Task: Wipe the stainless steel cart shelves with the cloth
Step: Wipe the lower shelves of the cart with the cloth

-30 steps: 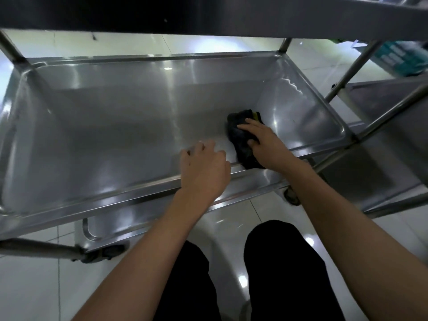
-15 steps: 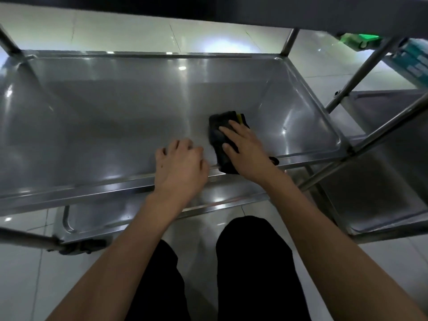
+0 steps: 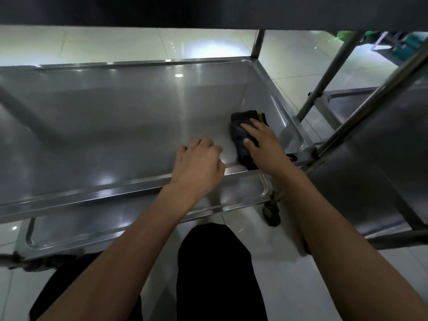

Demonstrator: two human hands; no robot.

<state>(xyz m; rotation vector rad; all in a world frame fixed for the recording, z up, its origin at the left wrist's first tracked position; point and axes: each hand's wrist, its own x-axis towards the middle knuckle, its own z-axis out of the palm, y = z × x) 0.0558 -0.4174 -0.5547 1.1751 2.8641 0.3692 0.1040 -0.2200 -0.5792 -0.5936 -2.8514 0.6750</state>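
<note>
1. The dark cloth [image 3: 243, 137] is pressed flat on the middle shelf [image 3: 115, 135] of the steel cart by the right hand [image 3: 266, 147], whose fingers [image 3: 249, 127] are laid straight and slightly spread on top of it.
2. Compared with a second ago, the cloth is seen closer to the shelf's right wall, at the near right corner; half a second ago it had been drawn a little toward the centre, so a short back-and-forth stroke is judged to be under way.
3. The left hand [image 3: 199, 165] is kept on the near rim, its fingers curled over the edge as before, apparently steadying the cart.
4. Only the near right corner is judged covered; the broad left part of this shelf and the lower shelf [image 3: 69, 225] appear not yet wiped.
</note>
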